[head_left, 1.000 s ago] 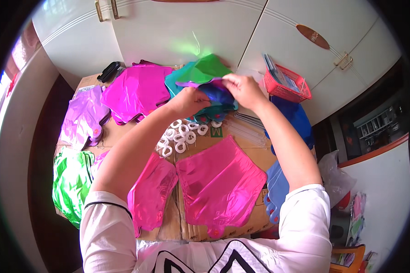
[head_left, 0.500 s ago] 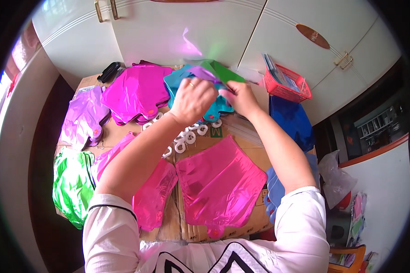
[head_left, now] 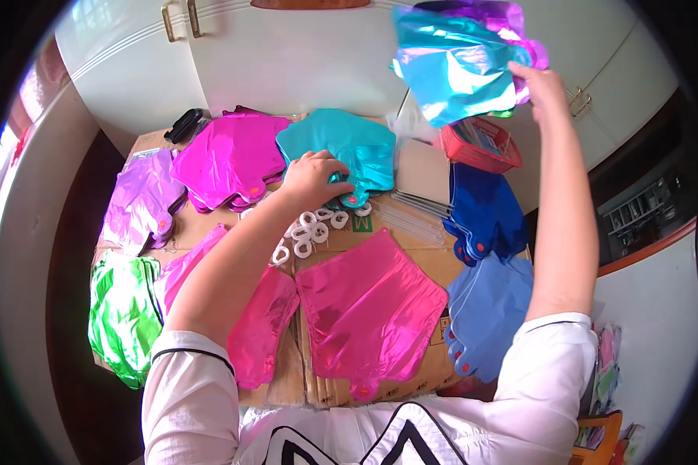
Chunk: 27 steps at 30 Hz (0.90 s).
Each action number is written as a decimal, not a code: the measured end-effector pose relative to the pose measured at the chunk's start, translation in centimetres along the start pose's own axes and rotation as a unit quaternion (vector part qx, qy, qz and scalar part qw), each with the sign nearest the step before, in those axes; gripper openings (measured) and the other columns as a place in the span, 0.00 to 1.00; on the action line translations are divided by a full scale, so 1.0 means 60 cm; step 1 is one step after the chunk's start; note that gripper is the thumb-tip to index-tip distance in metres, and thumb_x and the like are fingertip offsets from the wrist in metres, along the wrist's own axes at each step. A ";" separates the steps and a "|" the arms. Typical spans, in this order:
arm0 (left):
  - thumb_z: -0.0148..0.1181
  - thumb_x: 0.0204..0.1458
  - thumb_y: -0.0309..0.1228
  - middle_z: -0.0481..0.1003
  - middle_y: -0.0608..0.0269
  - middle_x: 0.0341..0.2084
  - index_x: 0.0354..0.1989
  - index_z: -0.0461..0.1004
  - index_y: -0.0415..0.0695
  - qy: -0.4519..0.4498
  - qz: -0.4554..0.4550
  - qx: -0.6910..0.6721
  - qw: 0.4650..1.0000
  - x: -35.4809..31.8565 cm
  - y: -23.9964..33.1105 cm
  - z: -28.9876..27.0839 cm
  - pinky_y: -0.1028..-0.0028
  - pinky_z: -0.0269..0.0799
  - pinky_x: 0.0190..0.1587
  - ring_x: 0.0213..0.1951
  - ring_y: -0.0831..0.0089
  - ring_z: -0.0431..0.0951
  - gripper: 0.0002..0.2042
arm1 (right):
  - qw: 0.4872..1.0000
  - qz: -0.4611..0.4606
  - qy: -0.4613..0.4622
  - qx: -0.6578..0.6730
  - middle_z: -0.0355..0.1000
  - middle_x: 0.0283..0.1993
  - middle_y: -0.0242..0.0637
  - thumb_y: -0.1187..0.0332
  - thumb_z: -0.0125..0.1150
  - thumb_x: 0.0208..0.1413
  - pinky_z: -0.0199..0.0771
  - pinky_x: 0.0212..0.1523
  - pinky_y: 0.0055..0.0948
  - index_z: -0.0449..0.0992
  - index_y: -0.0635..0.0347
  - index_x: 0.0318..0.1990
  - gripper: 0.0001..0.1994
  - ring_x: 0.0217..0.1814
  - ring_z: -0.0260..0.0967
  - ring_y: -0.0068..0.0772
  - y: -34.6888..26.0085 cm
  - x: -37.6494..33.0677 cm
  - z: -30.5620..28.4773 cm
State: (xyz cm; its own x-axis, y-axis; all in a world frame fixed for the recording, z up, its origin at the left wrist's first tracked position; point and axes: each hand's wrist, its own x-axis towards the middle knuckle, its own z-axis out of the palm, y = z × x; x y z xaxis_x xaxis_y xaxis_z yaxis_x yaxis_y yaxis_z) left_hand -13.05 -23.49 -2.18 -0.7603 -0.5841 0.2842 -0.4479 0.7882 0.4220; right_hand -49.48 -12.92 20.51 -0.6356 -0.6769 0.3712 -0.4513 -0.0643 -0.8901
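High at the far right, my right hand pinches a small bunch of flat foil balloons by the edge. The front balloon is shiny teal, with purple and a bit of green behind it. My left hand lies at the near-left part of a pile of teal foil balloons, its thumb and fingers apart. Just below that hand is a cluster of white ring-shaped rolls. Left of the teal pile lies a magenta foil balloon pile. A large pink foil balloon lies flat nearest me.
Lilac balloons and green ones lie along the left edge. Dark blue and light blue piles line the right. A red basket stands at the back right, near clear strips. White cabinets rise behind.
My right hand has swung up and right, carrying the foil balloons away from my left hand. My left hand has come down and nearer onto the teal pile.
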 end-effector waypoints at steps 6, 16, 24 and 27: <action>0.61 0.50 0.55 0.77 0.65 0.43 0.41 0.83 0.54 -0.032 -0.017 0.011 0.999 0.010 -0.007 -0.005 0.60 0.62 0.58 0.52 0.62 0.72 0.20 | 0.972 -0.084 0.054 -0.214 0.80 0.35 0.39 0.64 0.67 0.53 0.73 0.37 0.32 0.80 0.68 0.42 0.15 0.34 0.76 0.29 -0.063 -0.027 -0.054; 0.61 0.52 0.49 0.72 0.53 0.54 0.45 0.80 0.53 0.047 0.092 0.047 0.994 0.089 0.080 0.022 0.58 0.59 0.63 0.57 0.55 0.70 0.18 | 0.910 -0.117 0.064 -0.393 0.79 0.33 0.40 0.61 0.64 0.54 0.73 0.38 0.32 0.80 0.65 0.43 0.17 0.33 0.75 0.31 -0.119 -0.111 -0.126; 0.61 0.55 0.32 0.74 0.46 0.53 0.54 0.72 0.34 0.099 -0.057 -0.189 0.975 0.219 0.125 0.098 0.63 0.71 0.58 0.53 0.53 0.76 0.21 | 0.947 -0.111 0.053 -0.298 0.79 0.32 0.40 0.63 0.64 0.55 0.74 0.39 0.32 0.80 0.67 0.42 0.15 0.34 0.75 0.28 -0.100 -0.148 -0.167; 0.61 0.52 0.23 0.78 0.52 0.42 0.51 0.73 0.31 0.205 -0.134 -0.563 0.789 0.247 0.123 0.064 0.70 0.79 0.46 0.42 0.65 0.80 0.17 | 0.973 -0.105 0.057 -0.196 0.79 0.35 0.36 0.65 0.63 0.57 0.74 0.41 0.28 0.80 0.68 0.43 0.14 0.36 0.74 0.23 -0.103 -0.160 -0.193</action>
State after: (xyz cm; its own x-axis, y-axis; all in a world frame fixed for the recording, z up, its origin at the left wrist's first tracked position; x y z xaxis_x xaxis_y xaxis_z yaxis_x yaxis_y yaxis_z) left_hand -29.39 -25.59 1.83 -0.3889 -0.8965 0.2123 0.3106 0.0894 0.9463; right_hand -47.83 2.47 25.49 -0.5588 -0.5919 0.5808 -0.7690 0.1077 -0.6301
